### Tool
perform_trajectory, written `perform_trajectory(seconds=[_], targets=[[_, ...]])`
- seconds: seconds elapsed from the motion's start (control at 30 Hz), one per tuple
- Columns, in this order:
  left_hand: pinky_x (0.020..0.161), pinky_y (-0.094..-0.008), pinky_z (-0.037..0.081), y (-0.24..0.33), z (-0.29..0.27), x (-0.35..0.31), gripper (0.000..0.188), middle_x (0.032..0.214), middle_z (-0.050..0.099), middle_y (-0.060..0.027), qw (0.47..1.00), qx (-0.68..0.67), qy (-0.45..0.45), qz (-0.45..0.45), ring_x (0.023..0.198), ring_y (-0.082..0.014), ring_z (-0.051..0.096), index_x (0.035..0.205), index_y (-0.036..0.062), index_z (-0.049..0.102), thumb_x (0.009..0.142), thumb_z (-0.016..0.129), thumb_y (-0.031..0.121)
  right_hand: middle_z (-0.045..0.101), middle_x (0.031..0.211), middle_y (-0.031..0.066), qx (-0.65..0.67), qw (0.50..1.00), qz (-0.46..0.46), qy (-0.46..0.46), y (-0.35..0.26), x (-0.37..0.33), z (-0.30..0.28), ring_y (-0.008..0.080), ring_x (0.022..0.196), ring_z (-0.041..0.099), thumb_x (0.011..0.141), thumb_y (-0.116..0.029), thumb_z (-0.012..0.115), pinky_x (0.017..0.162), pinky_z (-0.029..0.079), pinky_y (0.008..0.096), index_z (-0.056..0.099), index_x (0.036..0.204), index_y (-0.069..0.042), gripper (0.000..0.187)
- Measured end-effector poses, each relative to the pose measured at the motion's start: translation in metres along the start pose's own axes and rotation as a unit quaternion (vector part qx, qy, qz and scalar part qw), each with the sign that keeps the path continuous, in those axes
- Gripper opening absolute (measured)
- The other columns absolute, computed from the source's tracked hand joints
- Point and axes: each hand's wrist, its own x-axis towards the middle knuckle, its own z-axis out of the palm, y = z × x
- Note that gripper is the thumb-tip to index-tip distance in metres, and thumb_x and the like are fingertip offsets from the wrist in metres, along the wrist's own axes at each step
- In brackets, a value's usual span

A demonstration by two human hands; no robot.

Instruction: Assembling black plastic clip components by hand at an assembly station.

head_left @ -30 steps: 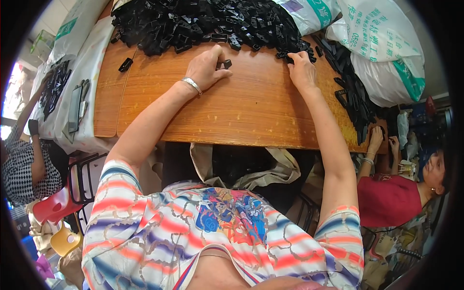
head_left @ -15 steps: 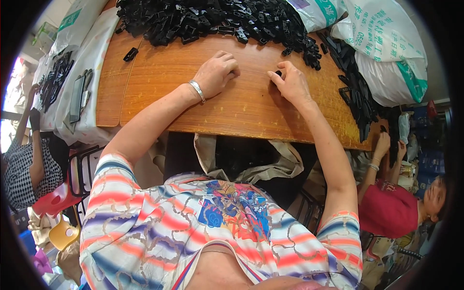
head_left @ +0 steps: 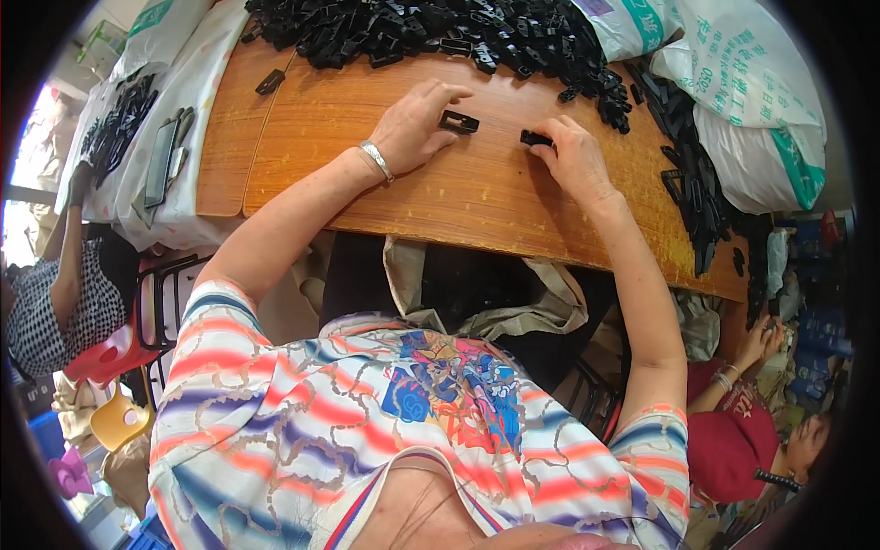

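Observation:
My left hand [head_left: 417, 126], a silver bracelet at its wrist, rests over the wooden table [head_left: 385, 206] with thumb and forefinger spread apart. Between those fingertips is a small black plastic piece [head_left: 460, 122], shaped like a hollow oblong frame; it appears to lie on the tabletop. To the right, my right hand [head_left: 576, 158] pinches another small black plastic piece [head_left: 534, 137] between thumb and fingers, close above the wood. Part of that piece is hidden by the fingers. A large heap of similar black pieces [head_left: 422, 32] covers the far side.
A single black piece [head_left: 269, 82] lies at the left. Longer black parts [head_left: 694, 202] are strewn along the right edge beside white sacks [head_left: 752, 73]. Dark strips [head_left: 119, 128] and a phone-like slab [head_left: 160, 163] lie on white sheeting. Co-workers sit at left [head_left: 69, 302] and right [head_left: 733, 440].
My left hand has spread its fingers, and a black piece now shows between them. My right hand has tilted, exposing more of its piece. The whole view has shifted slightly.

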Motion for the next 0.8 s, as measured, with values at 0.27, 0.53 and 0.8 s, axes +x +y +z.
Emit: perform_trajectory(seconds=[0.27, 0.53, 0.8], targets=[[0.089, -0.04, 0.046, -0.024, 0.002, -0.004, 0.026, 0.104, 0.062, -0.0071, 0.989, 0.144, 0.004, -0.034, 0.106, -0.0285, 0.055, 0.101, 0.0092, 0.07, 0.08, 0.077, 0.022, 0.064, 0.094, 0.0141, 0.12, 0.988, -0.04, 0.089, -0.055, 0.033, 0.038, 0.0349, 0.085, 0.065, 0.082, -0.009, 0.073, 0.075, 0.053, 0.0421, 0.069, 0.101, -0.004, 0.02], [0.092, -0.0399, 0.045, -0.026, 0.002, -0.003, 0.023, 0.104, 0.063, -0.0074, 0.99, 0.134, 0.006, -0.037, 0.106, -0.0289, 0.055, 0.098, 0.0082, 0.069, 0.08, 0.076, 0.02, 0.061, 0.095, 0.0139, 0.019, 0.996, -0.062, 0.056, -0.068, 0.036, 0.051, 0.0328, 0.084, 0.065, 0.082, -0.01, 0.071, 0.075, 0.054, 0.0403, 0.068, 0.105, -0.004, 0.024], [0.092, -0.0411, 0.046, -0.028, -0.001, 0.001, 0.026, 0.101, 0.063, -0.0072, 0.992, 0.116, -0.049, -0.01, 0.107, -0.0293, 0.056, 0.095, 0.0109, 0.073, 0.076, 0.078, 0.028, 0.06, 0.096, 0.0134, 0.009, 0.987, -0.116, 0.113, -0.061, 0.019, 0.057, 0.0318, 0.094, 0.062, 0.082, -0.009, 0.068, 0.075, 0.053, 0.0401, 0.067, 0.111, -0.004, 0.029]])
